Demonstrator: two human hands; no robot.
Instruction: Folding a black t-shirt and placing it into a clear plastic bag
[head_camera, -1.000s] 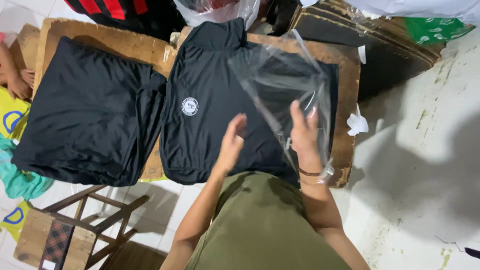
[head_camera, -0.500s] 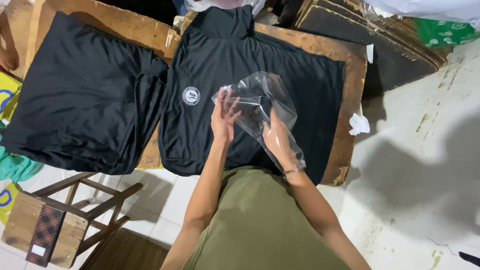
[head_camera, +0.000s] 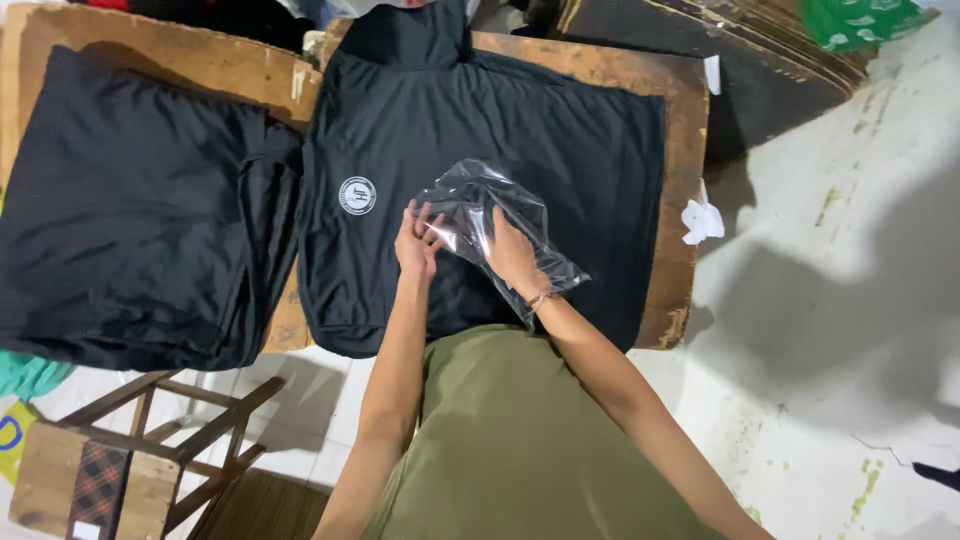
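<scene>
- the left hand (head_camera: 415, 243) reaches forward from a bare, nearly straight forearm, fingers pointing up and away from the body, fingertips closed on the left edge of a clear plastic bag (head_camera: 490, 225)
- the right hand (head_camera: 510, 255) lies beside it, just to the right, palm down, and is covered by the bag's film; whether it is inside the bag or only under a fold cannot be told
- the right fingers look loosely curled around the plastic, holding it rather than spread flat; a thin band shows at the right wrist
- both forearms run up from the lower edge of the view and draw closer together towards the bag, the hands near each other but not clearly touching
- the bag is crumpled and raised slightly, over the middle of a black shirt (head_camera: 560, 170)
- the shirt lies flat, collar away from the person, with a small round white badge (head_camera: 357, 195) on its chest just left of the left hand
- the shirt lies on a worn wooden board (head_camera: 680, 130); a second black garment (head_camera: 130, 210) lies spread on another board to the left, its edge overlapping the shirt
- a wooden stool (head_camera: 150, 450) stands on the pale floor at lower left
- a scrap of white paper (head_camera: 702, 220) lies just off the board's right edge
</scene>
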